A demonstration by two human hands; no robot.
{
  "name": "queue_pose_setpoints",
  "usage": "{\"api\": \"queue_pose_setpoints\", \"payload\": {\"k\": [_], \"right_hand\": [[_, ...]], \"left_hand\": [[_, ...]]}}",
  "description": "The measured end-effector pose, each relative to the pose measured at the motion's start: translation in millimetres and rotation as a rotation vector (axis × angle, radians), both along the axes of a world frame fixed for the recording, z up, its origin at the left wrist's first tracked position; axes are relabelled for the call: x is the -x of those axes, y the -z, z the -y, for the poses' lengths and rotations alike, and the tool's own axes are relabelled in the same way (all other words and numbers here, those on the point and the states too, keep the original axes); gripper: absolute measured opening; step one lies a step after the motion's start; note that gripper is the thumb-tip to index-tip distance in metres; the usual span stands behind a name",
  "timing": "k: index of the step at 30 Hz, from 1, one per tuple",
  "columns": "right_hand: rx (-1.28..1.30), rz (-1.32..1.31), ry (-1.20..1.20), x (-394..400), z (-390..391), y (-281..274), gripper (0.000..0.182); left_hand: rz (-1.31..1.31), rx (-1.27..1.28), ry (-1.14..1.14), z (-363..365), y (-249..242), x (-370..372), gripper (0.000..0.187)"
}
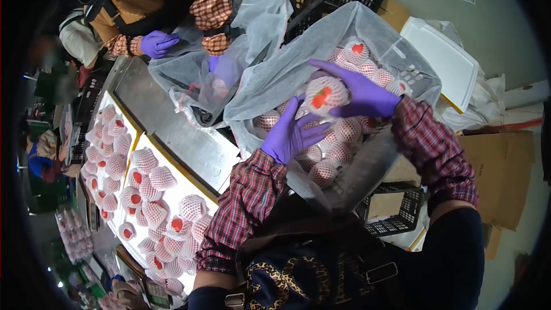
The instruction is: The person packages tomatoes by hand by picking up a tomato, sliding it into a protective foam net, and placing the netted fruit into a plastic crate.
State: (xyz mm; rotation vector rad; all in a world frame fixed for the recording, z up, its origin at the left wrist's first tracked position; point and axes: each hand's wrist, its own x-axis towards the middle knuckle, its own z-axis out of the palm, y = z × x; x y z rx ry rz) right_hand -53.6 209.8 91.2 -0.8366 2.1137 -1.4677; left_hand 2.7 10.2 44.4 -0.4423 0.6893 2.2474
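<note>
My right hand (370,93), in a purple glove, grips a round fruit in a white foam net (326,96), with red showing through the net's opening. My left hand (288,136), gloved the same way, is open just below and to the left of it, fingers spread. Both hands are over a crate lined with a pale translucent sheet (321,31). Inside that liner lie several more net-wrapped fruits (337,153), partly hidden by my hands.
On the left, a white lit table (138,140) bears many net-wrapped fruits (154,212) beside a metal surface (172,117). A co-worker's purple glove (159,44) is near another lined crate (258,8). To the right are a white lid (441,63), a black crate (393,209) and cardboard (496,172).
</note>
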Motion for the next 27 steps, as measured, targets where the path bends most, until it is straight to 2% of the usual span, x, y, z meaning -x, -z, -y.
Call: {"api": "queue_pose_setpoints", "payload": {"k": [1,4,5,8,9,12,13,16,17,19,22,23,24,26,27], "right_hand": [[0.108,0.014,-0.016,-6,12,1,0.079],[-0.095,-0.417,0.130,-13,36,12,0.079],[-0.177,-0.460,0.273,-17,46,13,0.066],[-0.092,-0.278,0.488,-14,56,35,0.042],[-0.059,-0.169,0.550,-15,54,37,0.025],[0.093,-0.105,0.687,-8,44,55,0.029],[0.155,0.010,0.694,-8,44,57,0.030],[0.593,0.532,0.657,-7,39,59,0.030],[0.623,0.578,0.618,-6,38,59,0.029],[0.679,0.667,0.538,-2,37,59,0.028],[0.057,-0.077,0.457,10,28,123,0.027],[-0.014,-0.373,0.333,4,26,129,0.031],[-0.035,-0.358,0.368,3,23,134,0.032],[-0.077,-0.328,0.427,-1,25,106,0.034],[-0.022,-0.026,0.557,6,30,86,0.046]], "left_hand": [[-0.036,-0.174,0.042,8,14,2,0.049],[-0.284,0.060,-0.237,5,26,3,0.048],[-0.241,0.143,-0.297,8,26,3,0.048],[-0.244,0.261,-0.395,5,21,2,0.048],[-0.264,0.298,-0.376,4,20,2,0.051],[-0.483,0.430,-0.344,-4,33,1,0.051],[-0.463,0.434,-0.324,-2,32,2,0.051],[-0.224,0.018,-0.232,7,27,3,0.049],[-0.203,-0.099,-0.235,8,27,1,0.046],[-0.221,-0.121,-0.252,7,18,-4,0.046],[-0.159,-0.307,-0.273,7,5,-7,0.050],[-0.122,-0.394,-0.278,8,3,-6,0.053],[-0.096,-0.390,-0.281,9,5,-5,0.055],[-0.045,-0.382,-0.297,11,12,0,0.059],[-0.061,-0.318,-0.297,12,15,1,0.060]]}}
